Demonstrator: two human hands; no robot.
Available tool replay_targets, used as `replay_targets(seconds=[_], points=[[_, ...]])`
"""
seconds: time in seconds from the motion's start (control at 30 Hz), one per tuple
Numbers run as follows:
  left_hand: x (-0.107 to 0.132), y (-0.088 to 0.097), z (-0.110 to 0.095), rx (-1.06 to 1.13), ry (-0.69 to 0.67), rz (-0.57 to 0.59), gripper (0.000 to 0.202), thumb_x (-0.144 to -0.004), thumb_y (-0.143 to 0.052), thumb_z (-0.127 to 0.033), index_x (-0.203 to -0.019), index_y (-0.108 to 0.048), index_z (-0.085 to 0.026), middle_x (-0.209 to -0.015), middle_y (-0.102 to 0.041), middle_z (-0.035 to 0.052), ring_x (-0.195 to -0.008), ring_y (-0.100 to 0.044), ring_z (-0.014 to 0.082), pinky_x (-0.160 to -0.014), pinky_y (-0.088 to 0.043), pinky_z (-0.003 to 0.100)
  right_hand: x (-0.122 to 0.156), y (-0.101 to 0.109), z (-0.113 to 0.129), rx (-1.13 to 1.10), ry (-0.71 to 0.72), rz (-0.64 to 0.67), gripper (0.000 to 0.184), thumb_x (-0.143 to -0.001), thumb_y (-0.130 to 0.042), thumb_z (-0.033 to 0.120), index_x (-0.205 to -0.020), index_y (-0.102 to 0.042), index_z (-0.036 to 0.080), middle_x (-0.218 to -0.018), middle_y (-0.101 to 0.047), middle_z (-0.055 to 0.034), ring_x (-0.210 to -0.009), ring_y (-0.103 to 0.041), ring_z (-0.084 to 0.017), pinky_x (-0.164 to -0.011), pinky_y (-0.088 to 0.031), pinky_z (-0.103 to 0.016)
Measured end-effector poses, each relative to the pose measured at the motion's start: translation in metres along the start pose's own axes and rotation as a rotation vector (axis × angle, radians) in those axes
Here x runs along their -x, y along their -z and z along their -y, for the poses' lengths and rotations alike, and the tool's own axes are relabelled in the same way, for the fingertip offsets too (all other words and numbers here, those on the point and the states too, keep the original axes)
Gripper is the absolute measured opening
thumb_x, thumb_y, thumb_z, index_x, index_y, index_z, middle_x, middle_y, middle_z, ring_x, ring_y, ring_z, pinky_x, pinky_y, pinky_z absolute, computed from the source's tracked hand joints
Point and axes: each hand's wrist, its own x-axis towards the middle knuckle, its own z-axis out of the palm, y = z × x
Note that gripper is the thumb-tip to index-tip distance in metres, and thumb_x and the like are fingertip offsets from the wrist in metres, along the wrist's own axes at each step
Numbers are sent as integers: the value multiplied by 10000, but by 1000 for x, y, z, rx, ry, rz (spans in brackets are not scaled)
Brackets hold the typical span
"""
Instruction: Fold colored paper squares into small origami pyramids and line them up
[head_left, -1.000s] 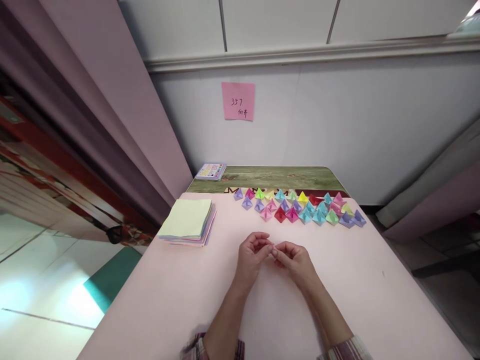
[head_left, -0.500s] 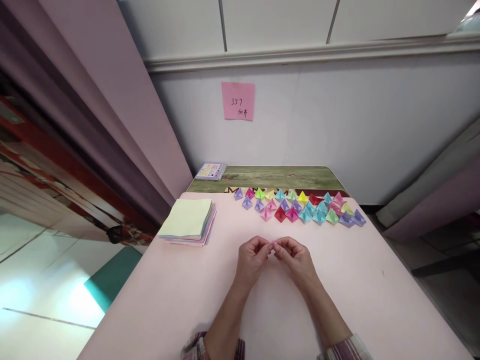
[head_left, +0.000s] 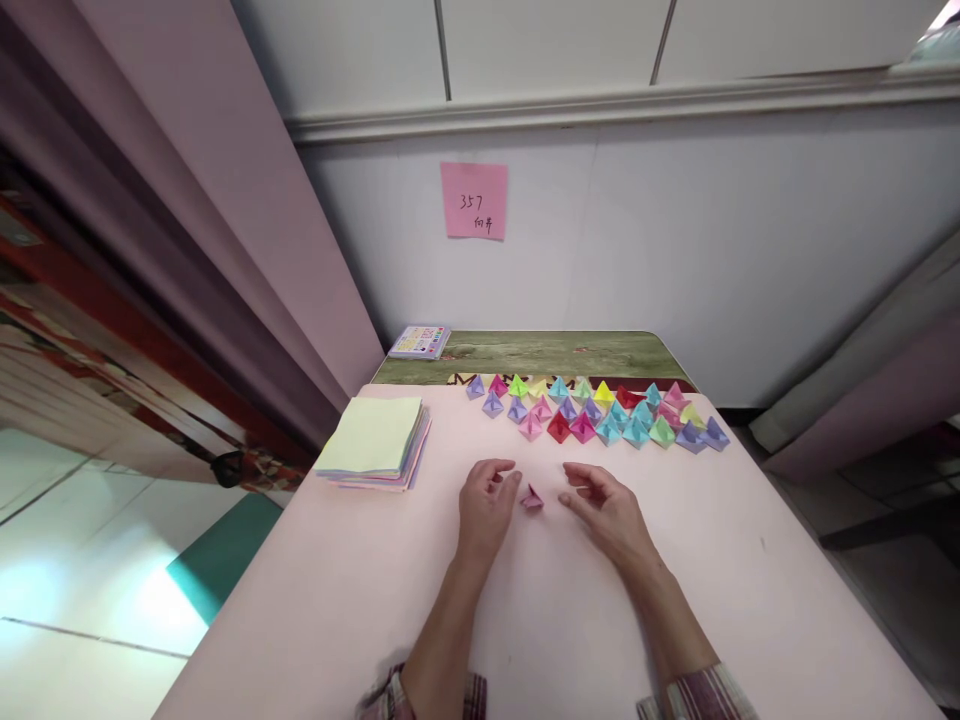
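Note:
A small pink folded paper piece (head_left: 532,499) rests on the pale pink tabletop (head_left: 555,600), between my two hands. My left hand (head_left: 486,502) is just to its left, thumb and fingers apart and holding nothing. On the other side, a little farther off, my right hand (head_left: 602,508) is open with its fingers curved toward the paper. Beyond my hands stand several small folded paper boats (head_left: 583,427) in loose rows, in purple, pink, red, blue, green and yellow.
At the left of the table lies a stack of square coloured paper (head_left: 375,436), pale yellow on top. A printed booklet (head_left: 421,342) sits at the back left corner. A pink note (head_left: 475,201) with handwriting is stuck to the wall (head_left: 637,230) behind the table.
My hands have let go of the pink paper piece, which now sits on the table. They have moved apart, left hand to the left and right hand to the right.

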Motion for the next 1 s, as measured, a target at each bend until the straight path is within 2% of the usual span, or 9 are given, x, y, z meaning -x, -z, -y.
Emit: replay_targets(seconds=[0.13, 0.23, 0.33, 0.4, 0.5, 0.63, 0.73, 0.9, 1.0], points=[[0, 0, 1, 15, 2, -25, 140, -846, -539, -239, -860, -669, -189, -857, -641, 28, -720, -566, 137, -674, -459, 266, 2, -4, 5, -28, -93, -119, 341, -799, -644, 465, -970, -702, 175, -925, -713, -96, -778, -654, -206, -721, -525, -326], [1, -2, 4, 7, 36, -28, 144, -839, -536, -230, -871, -668, -186, -822, -650, 23, -688, -570, 137, -654, -463, 265, 5, -11, 14, 23, -35, -75, 314, -792, -650, 464, -922, -698, 183, -881, -703, -77, -684, -625, -174, -638, -506, -285], [1, -4, 8, 11, 62, -49, 154, -843, -532, -241, -908, -660, -184, -839, -668, 31, -717, -594, 149, -680, -479, 278, 10, -25, 22, 98, 21, -18, 334, -771, -672, 465, -967, -682, 194, -861, -697, -62, -648, -618, -161, -610, -495, -270], [1, -4, 9, 7, 64, -45, 151, -840, -536, -243, -908, -657, -183, -841, -674, 34, -722, -601, 152, -690, -485, 284, 13, -34, 25, 162, 5, -22, 349, -772, -669, 465, -1004, -666, 204, -821, -699, -44, -630, -626, -162, -615, -492, -272], [1, -5, 7, -6, 36, -1, 140, -828, -546, -228, -892, -662, -185, -844, -675, 35, -722, -602, 151, -690, -487, 285, 15, -42, 26, 195, -33, -35, 261, -839, -585, 441, -955, -668, 222, -760, -707, -22, -642, -647, -169, -632, -485, -269], [3, -6, 0, -11, -61, 112, 153, -809, -545, -174, -882, -677, -201, -885, -673, 36, -809, -613, 162, -716, -487, 282, 12, -37, 19, 50, -119, -34, 261, -855, -548, 433, -832, -682, 210, -737, -719, -31, -636, -649, -178, -601, -481, -258], [4, -6, -5, 10, -103, 169, 173, -811, -535, -152, -887, -680, -208, -898, -672, 37, -841, -615, 166, -728, -486, 284, 8, -30, 12, -25, -186, 14, 284, -823, -583, 451, -831, -706, 196, -689, -712, -36, -604, -639, -185, -568, -479, -261], [4, -5, -6, 22, -115, 161, 165, -819, -533, -160, -884, -678, -206, -891, -664, 44, -836, -609, 170, -722, -483, 290, 5, -20, 6, 5, -188, -173, 359, -816, -587, 483, -964, -716, 183, -754, -713, -57, -639, -635, -189, -597, -490, -277], [3, -5, -6, 18, -124, 157, 173, -817, -524, -151, -882, -674, -206, -886, -659, 43, -827, -599, 168, -726, -478, 293, 5, -12, 8, 12, -189, -160, 346, -789, -626, 488, -908, -721, 177, -613, -649, -19, -558, -586, -163, -536, -451, -254]])
